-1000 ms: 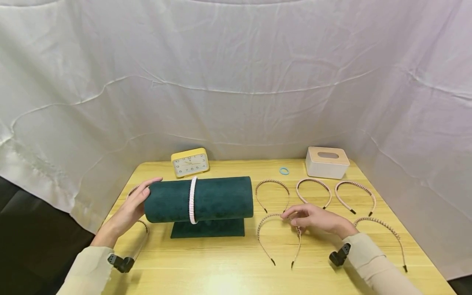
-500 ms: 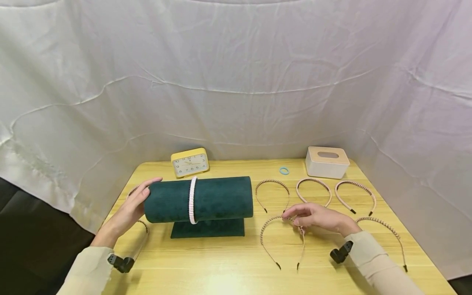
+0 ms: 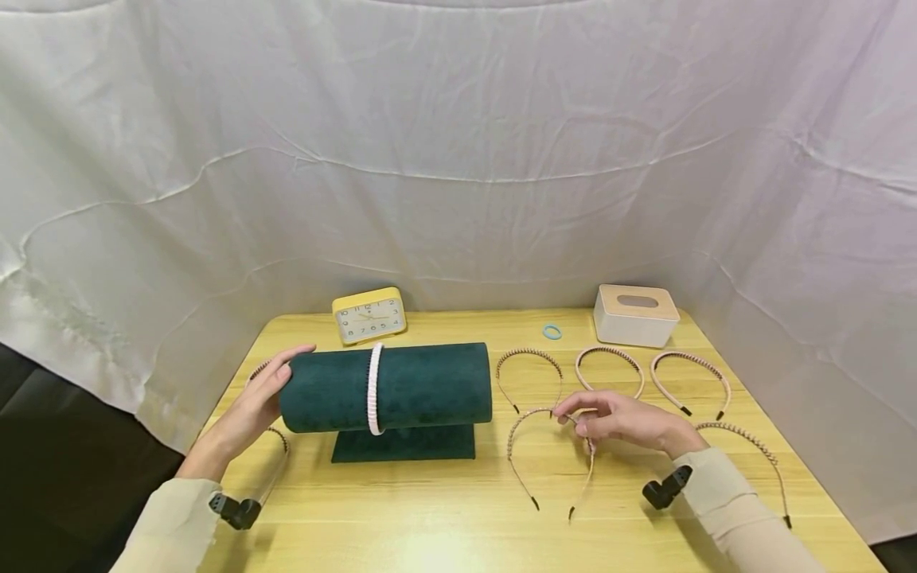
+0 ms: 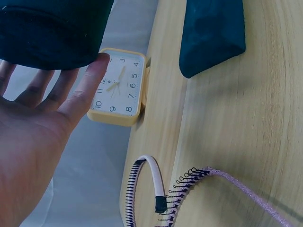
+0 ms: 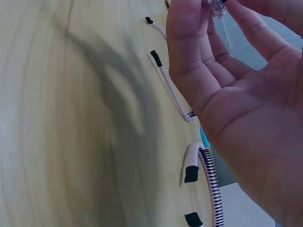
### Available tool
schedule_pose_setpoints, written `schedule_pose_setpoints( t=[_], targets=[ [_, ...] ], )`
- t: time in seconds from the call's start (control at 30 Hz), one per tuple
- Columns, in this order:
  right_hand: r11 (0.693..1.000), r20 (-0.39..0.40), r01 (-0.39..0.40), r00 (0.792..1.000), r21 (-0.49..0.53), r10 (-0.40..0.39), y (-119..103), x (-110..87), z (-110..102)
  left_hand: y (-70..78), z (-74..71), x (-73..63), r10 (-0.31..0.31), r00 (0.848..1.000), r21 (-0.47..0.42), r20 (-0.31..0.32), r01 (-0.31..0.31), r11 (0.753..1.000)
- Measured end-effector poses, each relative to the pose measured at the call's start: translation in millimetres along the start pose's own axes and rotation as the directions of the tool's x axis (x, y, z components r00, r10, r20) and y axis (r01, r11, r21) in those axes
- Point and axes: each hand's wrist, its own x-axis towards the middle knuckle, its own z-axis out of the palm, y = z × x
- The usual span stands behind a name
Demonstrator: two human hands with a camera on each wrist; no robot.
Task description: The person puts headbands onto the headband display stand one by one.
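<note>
In the head view, my left hand [image 3: 247, 410] touches the left end of a dark green padded roll [image 3: 433, 386] on a stand. Its fingers look straight against that end in the left wrist view. Around the roll sits a white headband [image 3: 372, 390]. To the right, my right hand [image 3: 623, 418] pinches a thin pink headband [image 3: 510, 446] near its top right, with both black-tipped ends towards me. The right wrist view shows only a small glittery bit of that headband [image 5: 217, 8] between fingers and thumb; the rest is out of frame.
Three headbands lie in a back row, including a middle headband [image 3: 609, 348]; another headband [image 3: 745, 434] lies at right. More headbands [image 4: 156, 179] lie by my left arm. At the back stand a yellow clock [image 3: 369, 317] and tissue box [image 3: 636, 317], with a blue ring [image 3: 552, 332] nearby.
The pinched headband first shifts right along with my right hand, then its top and black ends rise a little in view. My left hand and the green roll stay put.
</note>
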Motion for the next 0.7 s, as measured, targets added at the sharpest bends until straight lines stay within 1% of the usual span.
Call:
schedule_pose_setpoints(
  t=[0.07,0.23,0.33,0.47,0.57,0.63,0.7],
  targets=[
    [1.000,-0.001,0.017,1.000,-0.001,-0.017,-2,-0.4,0,0.4,0.1,0.0,0.000,1.000,0.000,0.000,0.000,1.000],
    [0.996,0.021,0.095,0.995,-0.001,-0.095,-4,0.5,-2,0.2,-0.1,0.0,0.006,1.000,0.000,-0.002,-0.006,1.000],
    [0.992,0.034,0.123,0.992,-0.001,-0.123,-5,0.7,-2,0.2,-0.1,0.0,0.008,1.000,-0.001,-0.001,-0.008,1.000],
    [0.994,0.031,0.113,0.993,0.001,-0.113,-7,0.5,-2,0.3,0.0,0.0,0.010,1.000,-0.007,0.000,-0.010,1.000],
    [0.996,0.011,0.093,0.996,0.005,-0.093,-9,-0.1,-1,0.7,0.2,0.0,0.011,1.000,-0.011,0.000,-0.011,1.000],
    [0.995,-0.002,0.100,0.995,0.013,-0.100,-11,-0.4,-1,1.0,0.3,-0.1,0.012,1.000,-0.012,0.000,-0.012,1.000],
    [0.992,-0.008,0.122,0.992,0.038,-0.122,-11,0.2,-1,1.1,0.3,-0.1,0.012,1.000,-0.014,0.001,-0.012,1.000]
  ],
)
